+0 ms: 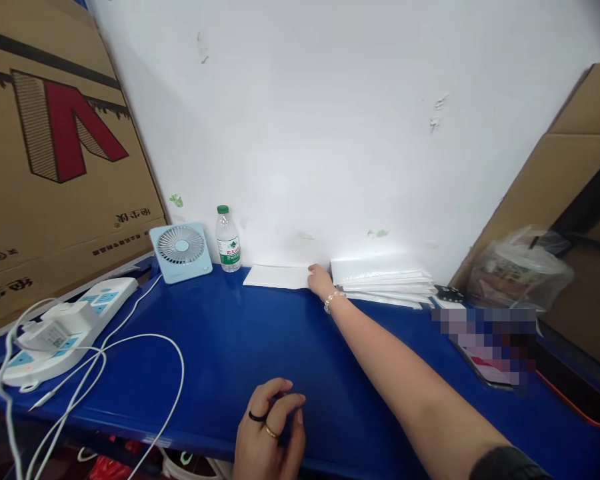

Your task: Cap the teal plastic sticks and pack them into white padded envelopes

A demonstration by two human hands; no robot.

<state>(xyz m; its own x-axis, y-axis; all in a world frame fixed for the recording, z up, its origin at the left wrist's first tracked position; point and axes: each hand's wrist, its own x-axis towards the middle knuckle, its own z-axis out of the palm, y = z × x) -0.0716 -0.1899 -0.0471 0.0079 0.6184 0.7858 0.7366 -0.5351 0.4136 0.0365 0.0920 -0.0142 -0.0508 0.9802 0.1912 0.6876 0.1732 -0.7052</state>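
My right hand point(321, 281) reaches to the back of the blue table point(220, 347), its fingers closed at the right end of a flat white packet point(279, 276), which lies against the wall. Whether the packet is paper or a padded mailer is hard to tell. Just right of that hand lies a loose stack of similar white packets point(385, 283), their edges fanned out. At the near edge of the table, my left hand point(273, 427) hovers with loosely bent, parted fingers and nothing in them. Two rings are on its fingers.
At the back left stand a light blue fan point(181, 250) and a water bottle point(229, 243). A white power strip point(70, 333) with loose cables point(180, 360) covers the left side. On the right are a phone point(485, 360), a bagged cup point(520, 267) and cardboard point(545, 160).
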